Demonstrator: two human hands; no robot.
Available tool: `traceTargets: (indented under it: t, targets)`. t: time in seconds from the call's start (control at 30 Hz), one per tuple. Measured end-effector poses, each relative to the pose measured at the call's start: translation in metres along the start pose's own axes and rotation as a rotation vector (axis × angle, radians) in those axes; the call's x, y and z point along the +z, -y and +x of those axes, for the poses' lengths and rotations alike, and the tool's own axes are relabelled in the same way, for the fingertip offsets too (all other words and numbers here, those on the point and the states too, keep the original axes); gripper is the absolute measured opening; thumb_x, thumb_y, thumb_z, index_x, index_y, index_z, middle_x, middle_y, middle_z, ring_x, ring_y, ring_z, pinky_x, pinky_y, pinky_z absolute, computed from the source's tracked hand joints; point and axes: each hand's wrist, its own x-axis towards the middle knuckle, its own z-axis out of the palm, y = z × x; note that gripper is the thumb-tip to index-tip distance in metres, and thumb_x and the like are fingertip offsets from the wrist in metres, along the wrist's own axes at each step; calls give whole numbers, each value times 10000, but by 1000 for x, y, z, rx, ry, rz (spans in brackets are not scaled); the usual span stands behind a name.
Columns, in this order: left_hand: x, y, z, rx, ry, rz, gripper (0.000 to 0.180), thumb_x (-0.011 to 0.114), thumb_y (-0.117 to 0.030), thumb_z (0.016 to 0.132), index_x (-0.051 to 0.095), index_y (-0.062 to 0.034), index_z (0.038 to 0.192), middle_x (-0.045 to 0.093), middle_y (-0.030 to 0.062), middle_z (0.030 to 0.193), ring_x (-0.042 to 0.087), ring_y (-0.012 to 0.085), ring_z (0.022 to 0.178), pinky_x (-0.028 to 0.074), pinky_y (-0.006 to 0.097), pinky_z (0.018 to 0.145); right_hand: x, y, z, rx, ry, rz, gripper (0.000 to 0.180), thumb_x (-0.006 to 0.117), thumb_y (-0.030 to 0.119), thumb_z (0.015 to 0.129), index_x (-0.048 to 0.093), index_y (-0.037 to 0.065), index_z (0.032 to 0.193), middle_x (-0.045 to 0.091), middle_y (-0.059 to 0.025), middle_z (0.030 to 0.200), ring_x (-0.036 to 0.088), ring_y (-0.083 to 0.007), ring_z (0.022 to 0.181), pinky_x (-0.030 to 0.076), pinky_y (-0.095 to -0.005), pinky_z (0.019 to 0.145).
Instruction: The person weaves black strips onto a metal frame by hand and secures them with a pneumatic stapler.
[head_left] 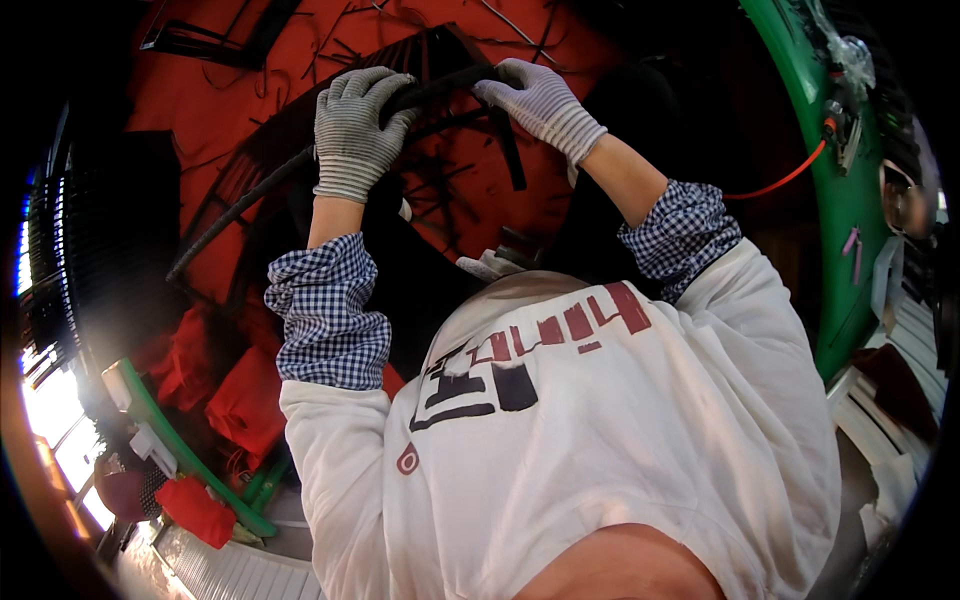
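Both my hands wear pale knit gloves with grey stripes. A long, thin black strip (245,205) runs from the lower left up through my hands, along a black slatted frame (508,150). My left hand (358,130) is curled over the strip, fingertips on its far side and thumb to the right. At the strip's right part my right hand (535,100) closes with its fingers and thumb around it. Its fingertips are partly hidden. Dark shadow blurs where strip and frame touch.
A red sheet (200,90) strewn with thin black scraps lies underneath. Another black frame (215,40) rests at the upper left. Curved green edges stand at the right (835,200) and lower left (185,440). An orange cord (785,185) hangs at the right; red cloth (250,400) lies lower left.
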Motion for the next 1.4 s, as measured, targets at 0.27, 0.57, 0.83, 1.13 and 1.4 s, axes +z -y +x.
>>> traceTargets:
  t: [0.27,0.57,0.83,1.13,1.4]
  targets:
    - [2,3,8,65,21,-44,296,807,-275,768,760,-147,1030,714,3,1064,639,254,1057,486,407,934,-4,-3,-5,45,90,126,322,690,290,973,678,26,1157,686,2,893,619,-80,778,527,-241,743]
    - [-2,6,11,94,27,-111,298,804,-282,781,767,-122,1030,733,28,1020,668,249,972,512,382,874,-4,-2,-1,-15,108,137,310,699,331,955,687,39,1059,692,-70,853,634,-148,773,537,-310,755]
    - [-1,1,14,55,-15,-144,291,829,-213,745,761,-98,1003,737,54,982,691,266,917,529,370,841,-1,5,-2,-38,55,141,267,688,295,964,679,47,1061,695,-83,866,645,-166,776,539,-322,766]
    - [6,-2,11,62,-77,-158,270,805,-281,793,771,-112,1000,743,44,929,700,218,795,537,354,741,-4,1,-3,-46,81,76,240,654,228,995,665,30,1131,681,-24,896,633,-106,811,534,-268,799]
    - [6,-3,12,39,-45,-153,268,837,-225,766,771,-102,995,754,34,936,702,203,779,529,311,730,2,-2,0,-41,33,97,272,681,305,976,665,48,1063,651,-62,780,589,-131,655,526,-293,642]
